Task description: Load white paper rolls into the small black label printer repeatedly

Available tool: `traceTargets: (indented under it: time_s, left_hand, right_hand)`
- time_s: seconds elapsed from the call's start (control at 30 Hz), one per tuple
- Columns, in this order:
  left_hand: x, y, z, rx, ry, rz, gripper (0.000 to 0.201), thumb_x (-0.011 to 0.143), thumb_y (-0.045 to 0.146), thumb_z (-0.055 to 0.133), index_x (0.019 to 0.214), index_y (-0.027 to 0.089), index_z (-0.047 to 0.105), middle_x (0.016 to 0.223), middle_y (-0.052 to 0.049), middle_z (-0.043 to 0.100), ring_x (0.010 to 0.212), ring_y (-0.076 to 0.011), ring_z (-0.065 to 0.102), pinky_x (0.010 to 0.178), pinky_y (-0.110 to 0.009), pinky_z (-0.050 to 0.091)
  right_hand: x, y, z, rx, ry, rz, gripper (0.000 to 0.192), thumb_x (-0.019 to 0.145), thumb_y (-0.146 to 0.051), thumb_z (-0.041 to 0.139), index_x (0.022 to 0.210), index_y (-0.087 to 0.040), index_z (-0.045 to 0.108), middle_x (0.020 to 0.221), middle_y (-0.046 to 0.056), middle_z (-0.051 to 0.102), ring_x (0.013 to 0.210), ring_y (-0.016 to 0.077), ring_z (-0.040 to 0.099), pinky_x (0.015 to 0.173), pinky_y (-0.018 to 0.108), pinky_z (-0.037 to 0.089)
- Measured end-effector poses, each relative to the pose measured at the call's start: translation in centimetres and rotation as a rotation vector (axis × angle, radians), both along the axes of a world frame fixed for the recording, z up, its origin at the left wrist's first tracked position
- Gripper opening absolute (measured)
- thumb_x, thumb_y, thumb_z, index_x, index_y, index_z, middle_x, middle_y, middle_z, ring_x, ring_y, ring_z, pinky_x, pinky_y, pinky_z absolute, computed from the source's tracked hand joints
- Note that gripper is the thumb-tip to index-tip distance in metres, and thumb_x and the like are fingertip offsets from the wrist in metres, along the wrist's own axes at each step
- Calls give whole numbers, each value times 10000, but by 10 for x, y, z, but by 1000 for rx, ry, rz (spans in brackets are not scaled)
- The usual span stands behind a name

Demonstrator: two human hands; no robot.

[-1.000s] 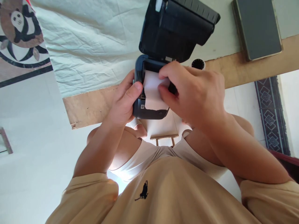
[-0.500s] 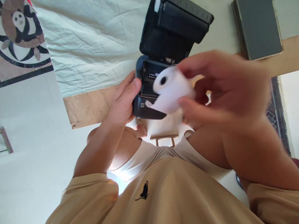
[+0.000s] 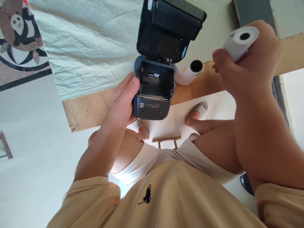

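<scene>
At frame centre the printer (image 3: 154,91) overhangs the counter (image 3: 95,107) edge, lid up, steadied only by the left hand (image 3: 122,103), fingers closed on its side; a slip could drop it. Upper right, the right hand (image 3: 251,66) grips a paper roll (image 3: 239,42) loosely enough that it might unwind.

Two paper rolls (image 3: 239,42) (image 3: 191,71), one open printer (image 3: 156,76), one tablet (image 3: 251,11)
</scene>
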State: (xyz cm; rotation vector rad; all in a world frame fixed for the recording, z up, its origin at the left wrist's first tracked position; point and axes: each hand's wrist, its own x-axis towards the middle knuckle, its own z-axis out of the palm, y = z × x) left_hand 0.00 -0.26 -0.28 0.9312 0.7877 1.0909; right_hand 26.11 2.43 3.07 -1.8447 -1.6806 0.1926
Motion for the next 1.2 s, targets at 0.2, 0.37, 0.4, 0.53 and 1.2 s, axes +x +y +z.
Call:
traceTargets:
  time_s: [0.2,0.37,0.4,0.53,1.2]
  left_hand:
    - [0,0,1,0,-12,5,457,891,606,486,1039,209,657,1030,-55,679,965,-218,676,804,-318,586]
    - [0,0,2,-14,-20,-8,432,908,570,482,1040,201,663,990,-54,683,912,-201,679,772,-299,590]
    - [0,0,3,-15,-18,-4,438,902,581,484,1039,205,662,1007,-55,681,921,-203,676,771,-302,590]
    - [0,-1,4,-8,15,-3,484,871,626,504,1060,209,658,1027,-61,670,909,-210,670,733,-308,592]
    - [0,-1,4,-28,-62,-19,332,894,444,556,1047,160,636,887,-49,671,967,-214,682,862,-313,566]
  right_hand:
    - [4,9,0,-84,-119,-29,465,720,-348,679,1121,-138,570,1118,103,582,898,89,511,751,215,430]
    - [3,3,1,-92,-226,-42,574,704,-350,660,1232,-157,546,1166,95,600,1028,184,578,947,345,426]
    - [2,-1,3,-4,-250,-11,557,713,-330,645,1230,-146,550,1200,99,586,1098,204,567,989,353,417]
    - [-12,-23,11,319,-183,191,348,725,-151,522,1063,-140,604,1074,89,629,793,100,592,769,239,458]
    - [-37,-23,-11,17,-128,398,240,728,-269,644,923,-196,525,886,34,557,789,112,511,667,256,432]
